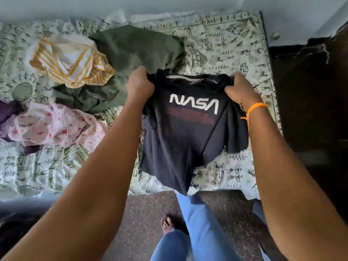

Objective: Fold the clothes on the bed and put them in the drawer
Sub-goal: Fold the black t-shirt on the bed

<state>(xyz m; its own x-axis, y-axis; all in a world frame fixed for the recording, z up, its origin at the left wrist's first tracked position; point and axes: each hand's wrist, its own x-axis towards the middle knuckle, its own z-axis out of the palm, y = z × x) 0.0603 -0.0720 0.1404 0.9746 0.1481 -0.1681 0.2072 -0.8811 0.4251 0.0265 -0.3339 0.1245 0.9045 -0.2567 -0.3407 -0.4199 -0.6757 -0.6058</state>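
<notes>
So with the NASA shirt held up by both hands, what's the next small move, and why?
Probably lower the black NASA shirt flat onto the bedsheet. The left hand and right hand each grip a shoulder, and its hem hangs unfolded past the bed's edge.

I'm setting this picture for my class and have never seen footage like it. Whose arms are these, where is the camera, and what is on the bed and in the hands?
No machine here: a person wears one camera on the head, looking down at their own arms. The left hand and right hand grip the shoulders of a black NASA T-shirt, held over the patterned bedsheet. Unfolded on the bed lie a green garment, a yellow-striped one and a pink floral one.
</notes>
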